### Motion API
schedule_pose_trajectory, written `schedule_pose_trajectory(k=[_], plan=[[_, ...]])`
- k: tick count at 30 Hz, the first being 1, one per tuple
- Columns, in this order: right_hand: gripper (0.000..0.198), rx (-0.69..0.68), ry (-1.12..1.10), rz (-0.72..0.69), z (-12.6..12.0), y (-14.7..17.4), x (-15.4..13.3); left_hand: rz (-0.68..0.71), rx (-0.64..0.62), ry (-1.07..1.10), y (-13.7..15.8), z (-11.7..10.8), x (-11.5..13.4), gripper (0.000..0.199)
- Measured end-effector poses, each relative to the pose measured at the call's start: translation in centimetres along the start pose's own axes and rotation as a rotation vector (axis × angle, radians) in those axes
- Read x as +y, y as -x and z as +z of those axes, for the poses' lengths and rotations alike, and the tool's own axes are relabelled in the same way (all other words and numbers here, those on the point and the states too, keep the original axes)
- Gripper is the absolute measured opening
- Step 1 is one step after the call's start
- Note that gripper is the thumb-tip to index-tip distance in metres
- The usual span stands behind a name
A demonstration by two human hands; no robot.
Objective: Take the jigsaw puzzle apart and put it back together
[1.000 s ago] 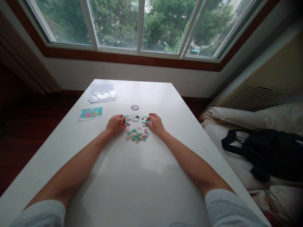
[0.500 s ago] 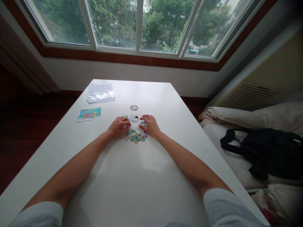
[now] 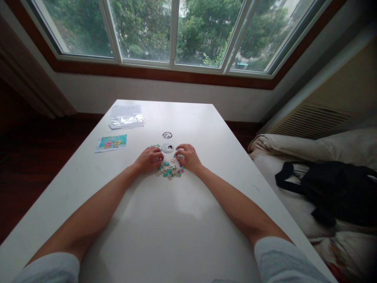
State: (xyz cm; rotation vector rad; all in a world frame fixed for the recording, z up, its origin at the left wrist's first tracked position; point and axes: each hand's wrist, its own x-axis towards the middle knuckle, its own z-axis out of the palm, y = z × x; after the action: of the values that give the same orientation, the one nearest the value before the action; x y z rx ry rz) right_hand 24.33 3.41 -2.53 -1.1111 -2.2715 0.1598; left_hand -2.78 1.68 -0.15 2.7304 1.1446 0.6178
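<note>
A heap of jigsaw puzzle pieces [image 3: 170, 170], teal, beige and some pink, lies on the white table [image 3: 165, 220] between my hands. At its left edge rests my left hand [image 3: 149, 158], fingers curled inward and closed; whatever they hold is hidden. On the opposite side my right hand [image 3: 189, 157] has bent fingers drawn close to the thumb, with small teal pieces by the fingertips. I cannot make out whether one is gripped. Just beyond the heap lies a round grey disc [image 3: 167, 148] with a dark mark. A few teal pieces show behind my left fingers.
A smaller round disc [image 3: 167, 135] lies farther back. To the left are a colourful cartoon picture card [image 3: 113, 142] and a clear plastic bag [image 3: 126, 116] over paper. Right of the table, a black bag [image 3: 338, 190] rests on a pale cushioned seat [image 3: 290, 210].
My right thumb and fingers have drawn closer together. My left hand stays at the heap with its fingers curled. The whole view has shifted very slightly.
</note>
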Motion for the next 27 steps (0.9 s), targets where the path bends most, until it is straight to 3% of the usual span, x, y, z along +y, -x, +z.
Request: schedule_pose_trajectory(k=[17,27], plan=[[0.018,-0.086,-0.044,-0.053,-0.52,0.12,-0.38,0.011,0.005,0.041,-0.01,-0.03,0.14,0.010],[0.021,-0.123,0.094,-0.052,-0.63,0.19,-0.49,0.012,0.013,0.033,-0.01,0.16,-0.01,0.010]])
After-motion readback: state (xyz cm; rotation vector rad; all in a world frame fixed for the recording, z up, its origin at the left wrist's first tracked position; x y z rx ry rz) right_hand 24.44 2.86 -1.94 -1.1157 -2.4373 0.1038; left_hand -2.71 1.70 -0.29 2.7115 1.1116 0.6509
